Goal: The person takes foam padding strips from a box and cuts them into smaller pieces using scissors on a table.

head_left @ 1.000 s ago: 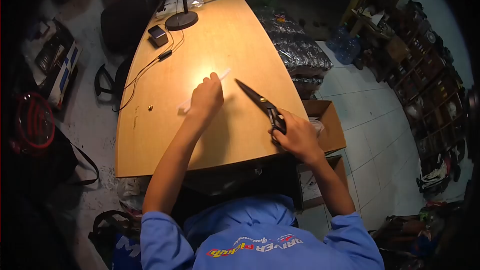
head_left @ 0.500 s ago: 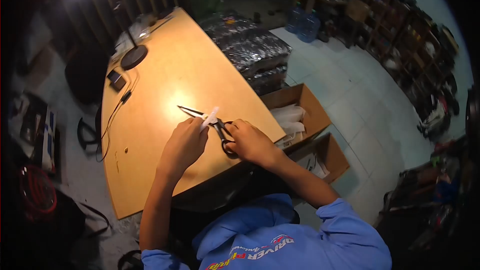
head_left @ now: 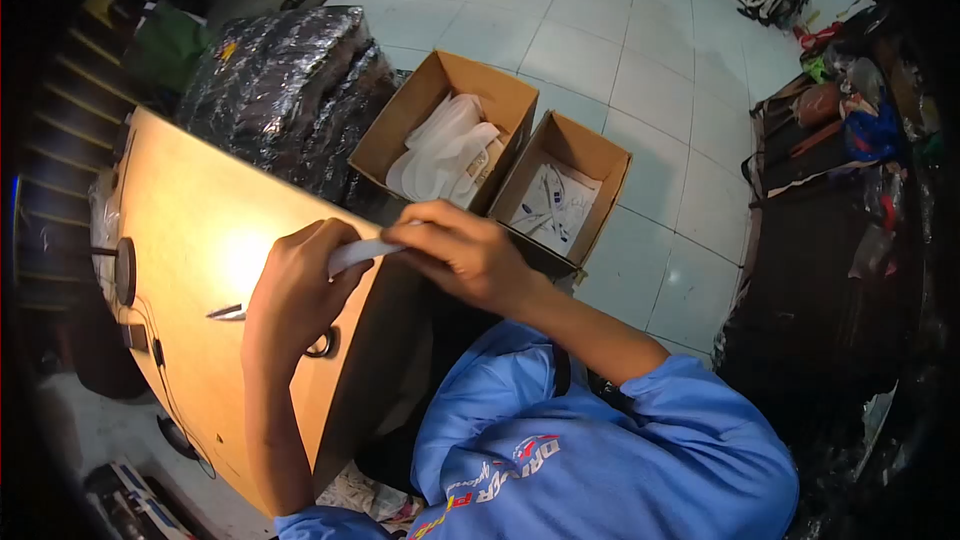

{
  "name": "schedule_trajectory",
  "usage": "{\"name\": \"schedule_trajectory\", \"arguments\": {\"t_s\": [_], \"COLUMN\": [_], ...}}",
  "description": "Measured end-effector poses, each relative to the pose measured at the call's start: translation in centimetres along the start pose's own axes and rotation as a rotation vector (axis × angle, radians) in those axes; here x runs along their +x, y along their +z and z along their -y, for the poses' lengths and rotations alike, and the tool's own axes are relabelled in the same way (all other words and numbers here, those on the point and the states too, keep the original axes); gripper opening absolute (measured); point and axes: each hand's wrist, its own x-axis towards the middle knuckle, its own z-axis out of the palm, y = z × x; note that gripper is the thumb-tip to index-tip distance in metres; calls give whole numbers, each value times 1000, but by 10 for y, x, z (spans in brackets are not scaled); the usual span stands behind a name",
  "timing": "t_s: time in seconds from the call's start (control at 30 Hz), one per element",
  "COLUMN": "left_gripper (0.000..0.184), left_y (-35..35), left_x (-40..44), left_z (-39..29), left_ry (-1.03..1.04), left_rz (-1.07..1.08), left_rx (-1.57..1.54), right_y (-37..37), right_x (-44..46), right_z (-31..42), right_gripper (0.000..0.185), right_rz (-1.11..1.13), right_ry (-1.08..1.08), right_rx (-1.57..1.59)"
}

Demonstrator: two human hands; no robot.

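The person's left hand (head_left: 298, 278) and right hand (head_left: 468, 255) pinch a white strip (head_left: 358, 254) between their fingers, one towards each end, near the edge of the table (head_left: 200, 205). Scissors (head_left: 230, 313) lie on it, partly hidden behind the left hand.

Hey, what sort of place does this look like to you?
Probably a small workshop or packing room, though I can't be sure. Scissors lie on a lamplit wooden table, an open cardboard box beside it holds whitish pieces, and a dark plastic-wrapped bundle stands nearby.
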Motion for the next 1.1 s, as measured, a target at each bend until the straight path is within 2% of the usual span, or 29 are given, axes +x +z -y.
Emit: {"name": "schedule_trajectory", "arguments": {"t_s": [0.03,0.07,0.1,0.17,0.2,0.3,0.33,0.37,0.43,0.53,0.63,0.67,0.73,0.8,0.83,0.87,0.93,1.03,1.1], "left_gripper": [30,44,50,49,42,36,27,21,21,28,37,43,46,47,48,49,49,44,41], "left_y": [3,6,7,12,13,25,32,35,34,38,37,38,37,38,39,40,41,39,42], "left_x": [10,20,30,51,61,77,78,80,82,89,95,98,103,108,108,107,105,107,106], "left_z": [-3,-6,-7,5,14,75,85,86,85,84,87,88,90,95,98,101,104,108,113], "left_ry": [31,121,152,207,161,144,157,213,121,57,21,6,-5,-8,-9,-13,-32,-8,16], "left_rz": [1,-39,-86,-284,-277,7,32,11,58,0,26,42,71,84,83,81,92,134,117], "left_rx": [11,75,158,265,184,155,186,228,186,125,95,75,105,104,90,75,61,81,88], "right_y": [-9,-21,-33,-60,-68,-89,-88,-89,-83,-52,-10,0,28,75,99,145,184,251,283], "right_x": [-8,-14,-24,-55,-69,-143,-169,-195,-243,-292,-271,-220,-161,-116,-103,-126,-102,-147,-190], "right_z": [-16,-34,-51,-85,-106,-187,-210,-233,-277,-337,-373,-354,-356,-362,-373,-410,-427,-499,-551], "right_gripper": [26,25,23,22,21,25,28,29,33,41,51,43,32,20,20,27,36,40,40], "right_rz": [-13,-48,-80,-156,-307,-344,-374,-321,-209,-327,-335,-303,-161,-232,-150,-156,13,158,-25], "right_ry": [7,39,73,612,808,1000,1014,1115,1311,1497,1207,1139,1152,921,1117,1229,1556,1660,1873], "right_rx": [-24,-85,-143,-71,23,-334,-378,-405,-459,-216,-629,-628,-405,-157,65,213,306,-120,-54]}}
